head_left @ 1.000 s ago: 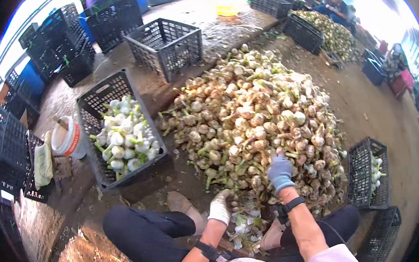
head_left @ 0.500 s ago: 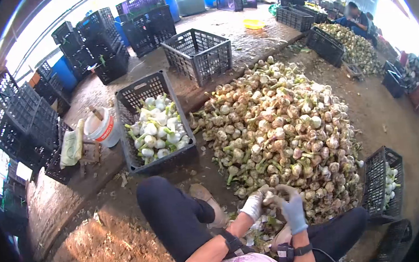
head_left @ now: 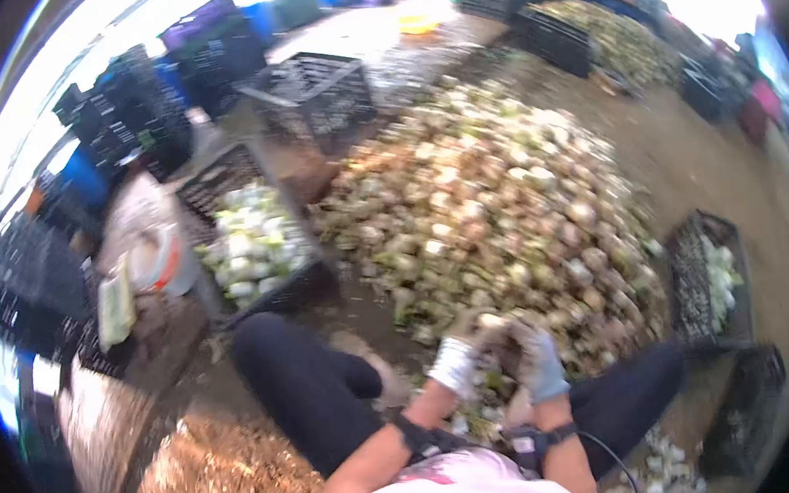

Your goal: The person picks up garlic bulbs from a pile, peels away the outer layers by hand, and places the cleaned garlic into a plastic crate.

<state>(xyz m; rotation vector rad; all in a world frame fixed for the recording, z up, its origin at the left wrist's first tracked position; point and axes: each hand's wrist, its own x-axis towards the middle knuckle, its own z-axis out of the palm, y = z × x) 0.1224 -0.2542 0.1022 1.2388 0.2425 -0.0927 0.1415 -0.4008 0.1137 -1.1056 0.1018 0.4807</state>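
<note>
A big heap of unpeeled garlic bulbs (head_left: 493, 202) lies on the floor in front of me. My left hand (head_left: 453, 364), in a white glove, and my right hand (head_left: 538, 360), in a blue glove, meet at the heap's near edge. Both hold one garlic bulb (head_left: 491, 324) between them. The frame is blurred, so the exact grip is unclear. A black crate (head_left: 310, 286) with cleaned white bulbs sits to the left of the heap. My legs in dark trousers frame the hands on both sides.
A black crate (head_left: 693, 269) with a few white bulbs stands at the right. A white bucket (head_left: 159, 260) sits left of the filled crate. Empty black crates (head_left: 308, 86) are stacked at the back and left. More garlic and another person are far back right.
My right hand came back from the heap with a bulb and joined my left hand. The camera swung and the picture is now blurred.
</note>
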